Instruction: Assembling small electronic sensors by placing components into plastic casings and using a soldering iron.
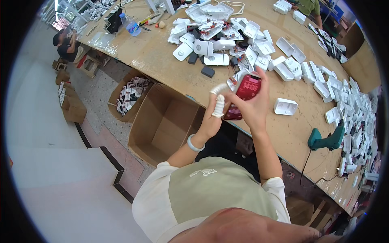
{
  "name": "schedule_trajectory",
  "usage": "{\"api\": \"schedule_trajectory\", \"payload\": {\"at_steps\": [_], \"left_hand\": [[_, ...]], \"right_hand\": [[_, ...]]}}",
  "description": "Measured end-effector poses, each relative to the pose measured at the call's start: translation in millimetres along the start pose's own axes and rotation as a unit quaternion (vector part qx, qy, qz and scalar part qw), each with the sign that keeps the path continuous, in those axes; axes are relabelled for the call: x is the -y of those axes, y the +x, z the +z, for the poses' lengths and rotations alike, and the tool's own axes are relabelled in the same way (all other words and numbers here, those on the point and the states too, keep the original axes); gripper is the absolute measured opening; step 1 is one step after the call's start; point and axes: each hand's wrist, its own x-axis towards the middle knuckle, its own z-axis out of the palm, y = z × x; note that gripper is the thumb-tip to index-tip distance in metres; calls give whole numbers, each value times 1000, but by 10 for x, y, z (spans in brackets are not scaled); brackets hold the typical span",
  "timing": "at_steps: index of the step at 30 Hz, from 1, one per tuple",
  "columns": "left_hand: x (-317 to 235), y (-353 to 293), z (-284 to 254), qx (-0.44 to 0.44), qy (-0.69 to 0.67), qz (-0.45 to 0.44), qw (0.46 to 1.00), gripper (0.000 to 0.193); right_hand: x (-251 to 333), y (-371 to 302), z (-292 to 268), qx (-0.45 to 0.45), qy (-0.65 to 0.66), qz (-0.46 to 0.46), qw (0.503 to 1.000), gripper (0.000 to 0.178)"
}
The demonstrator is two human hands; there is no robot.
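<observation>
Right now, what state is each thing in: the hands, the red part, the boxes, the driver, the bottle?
Left hand: raised, white finger cots on, grip on the red part.
Right hand: grip on the red part.
Red part: held off the table by both hands.
Large cardboard box: open, looks empty.
Smaller box: open, filled with parts.
Green electric screwdriver: lying down, untouched.
Water bottle: upright.

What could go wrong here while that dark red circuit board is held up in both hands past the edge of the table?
The dark red circuit board is held by the left hand and right hand beyond the wooden table edge; a slip might drop it into the open cardboard box or onto the floor. The green electric screwdriver lies near the edge with its cable hanging, so it might get snagged.
</observation>
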Motion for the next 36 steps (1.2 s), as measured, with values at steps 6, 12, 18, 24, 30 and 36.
{"api": "schedule_trajectory", "payload": {"at_steps": [6,12,18,24,30,36], "left_hand": [[-69,193,-525,-162,-143,-8,976,48],[-624,1321,-1967,-134,-89,-54,986,72],[-208,3280,-4524,12,50,107,993,44],[-67,4864,-5251,-143,191,21,971,37],[-131,4576,-5184,-156,474,117,859,36],[-615,2649,-2521,-146,508,294,796,40]], "right_hand": [[139,272,793,104,-16,-47,993,125],[265,-31,-38,85,-18,-135,987,90],[-322,-1342,-1257,-181,-284,-6,941,58],[-854,-1831,-2184,-454,-220,172,846,58],[-1166,-1399,-2386,-465,-302,211,805,83],[-1440,-923,-2748,-446,-97,121,881,55]]}}
